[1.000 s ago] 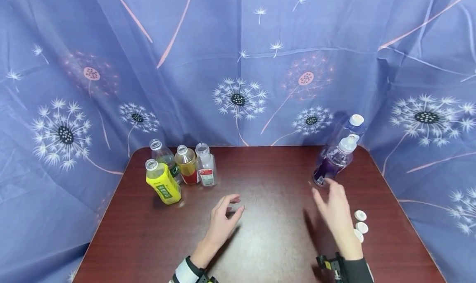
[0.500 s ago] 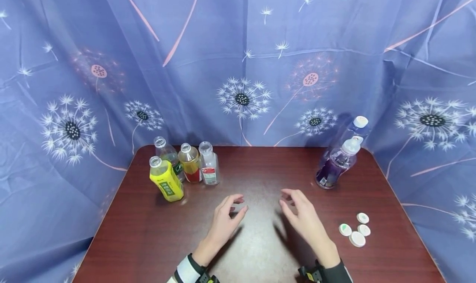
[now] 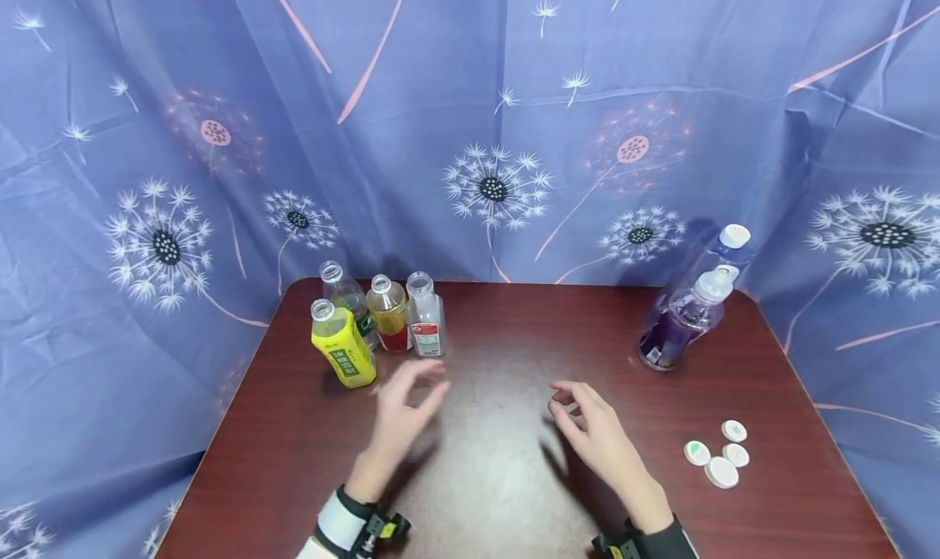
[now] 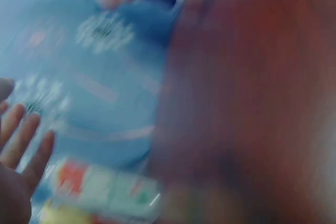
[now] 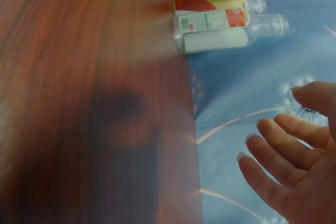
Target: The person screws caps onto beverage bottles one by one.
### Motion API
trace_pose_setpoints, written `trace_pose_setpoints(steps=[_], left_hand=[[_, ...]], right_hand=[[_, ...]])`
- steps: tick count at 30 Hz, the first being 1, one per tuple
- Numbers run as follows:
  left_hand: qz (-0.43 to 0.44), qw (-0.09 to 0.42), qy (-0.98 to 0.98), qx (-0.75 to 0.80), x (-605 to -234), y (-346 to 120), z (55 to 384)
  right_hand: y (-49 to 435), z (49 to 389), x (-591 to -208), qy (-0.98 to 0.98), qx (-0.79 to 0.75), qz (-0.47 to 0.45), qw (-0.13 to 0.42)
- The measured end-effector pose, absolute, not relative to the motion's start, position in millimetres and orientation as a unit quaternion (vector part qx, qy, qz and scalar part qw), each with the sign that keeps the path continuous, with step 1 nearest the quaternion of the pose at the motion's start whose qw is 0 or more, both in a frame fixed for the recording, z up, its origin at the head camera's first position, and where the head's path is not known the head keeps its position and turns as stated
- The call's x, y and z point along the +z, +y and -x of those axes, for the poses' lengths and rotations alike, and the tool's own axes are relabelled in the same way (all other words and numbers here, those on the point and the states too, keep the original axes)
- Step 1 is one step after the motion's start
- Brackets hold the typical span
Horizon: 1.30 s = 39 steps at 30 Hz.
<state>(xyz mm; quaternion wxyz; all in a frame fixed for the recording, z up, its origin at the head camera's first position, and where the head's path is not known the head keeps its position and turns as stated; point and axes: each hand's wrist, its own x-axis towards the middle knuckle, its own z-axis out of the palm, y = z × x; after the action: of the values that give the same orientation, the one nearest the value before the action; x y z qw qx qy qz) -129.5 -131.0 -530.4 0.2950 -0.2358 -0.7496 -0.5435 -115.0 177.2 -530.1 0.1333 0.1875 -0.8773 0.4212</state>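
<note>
My left hand (image 3: 400,412) hovers over the table's left half with loosely bent fingers and holds nothing. Nearest to it are capless bottles: a yellow-labelled bottle (image 3: 345,353), a clear bottle with a red and white label (image 3: 428,330), a bottle with a yellow and red label (image 3: 389,318) and a clear bottle with a green label (image 3: 348,298). Above the table right of the middle, my right hand (image 3: 598,436) is empty, its fingers relaxed and apart in the right wrist view. Several white bottle caps (image 3: 722,472) lie to its right.
A purple-labelled bottle (image 3: 679,326) with a whitish cap stands at the back right. Behind it is a taller clear bottle with a white cap (image 3: 734,236). The dark red wooden table (image 3: 507,322) ends at a blue dandelion-print curtain (image 3: 411,175).
My right hand has moved left, away from the purple bottle and the caps, then stayed. My left hand has just shifted left toward the capless bottles. The head view has turned slightly left.
</note>
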Motion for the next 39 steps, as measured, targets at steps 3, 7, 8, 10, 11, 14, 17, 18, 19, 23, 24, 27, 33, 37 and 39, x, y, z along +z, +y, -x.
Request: trace_pose_setpoints(steps=[3, 7, 8, 10, 11, 14, 17, 18, 19, 23, 24, 27, 33, 37, 39], left_hand=[[0.209, 0.387, -0.722, -0.533, -515, -163, 138], [0.136, 0.442, -0.706, -0.537, -502, -203, 139], [0.116, 0.447, -0.705, -0.539, -500, -211, 139], [0.082, 0.452, -0.699, -0.549, -500, -224, 140], [0.066, 0.451, -0.696, -0.554, -501, -229, 141], [0.025, 0.435, -0.695, -0.572, -509, -240, 144], [-0.017, 0.396, -0.701, -0.592, -520, -246, 146], [-0.033, 0.380, -0.707, -0.595, -524, -247, 146], [-0.047, 0.361, -0.713, -0.599, -528, -249, 146], [-0.077, 0.309, -0.727, -0.608, -535, -246, 144], [-0.077, 0.300, -0.728, -0.611, -535, -245, 144], [-0.072, 0.291, -0.723, -0.622, -538, -244, 143], [-0.065, 0.292, -0.728, -0.617, -547, -247, 147], [-0.053, 0.284, -0.720, -0.631, -551, -244, 146], [-0.046, 0.274, -0.711, -0.646, -552, -241, 146]], right_hand=[[183, 115, -531, -0.875, 0.433, -0.177, 0.127], [187, 113, -532, -0.866, 0.461, -0.160, 0.108], [187, 112, -531, -0.864, 0.466, -0.156, 0.105], [188, 112, -531, -0.863, 0.471, -0.150, 0.101], [188, 112, -530, -0.864, 0.471, -0.147, 0.101], [189, 111, -529, -0.865, 0.471, -0.138, 0.104], [190, 111, -529, -0.866, 0.470, -0.132, 0.103], [190, 111, -529, -0.866, 0.472, -0.130, 0.102], [191, 110, -529, -0.865, 0.474, -0.128, 0.099], [192, 109, -527, -0.863, 0.485, -0.118, 0.083], [192, 109, -526, -0.862, 0.488, -0.112, 0.079], [192, 109, -525, -0.862, 0.491, -0.104, 0.072], [192, 109, -526, -0.867, 0.484, -0.096, 0.070], [193, 109, -526, -0.871, 0.479, -0.090, 0.065], [194, 109, -526, -0.871, 0.479, -0.088, 0.062]])
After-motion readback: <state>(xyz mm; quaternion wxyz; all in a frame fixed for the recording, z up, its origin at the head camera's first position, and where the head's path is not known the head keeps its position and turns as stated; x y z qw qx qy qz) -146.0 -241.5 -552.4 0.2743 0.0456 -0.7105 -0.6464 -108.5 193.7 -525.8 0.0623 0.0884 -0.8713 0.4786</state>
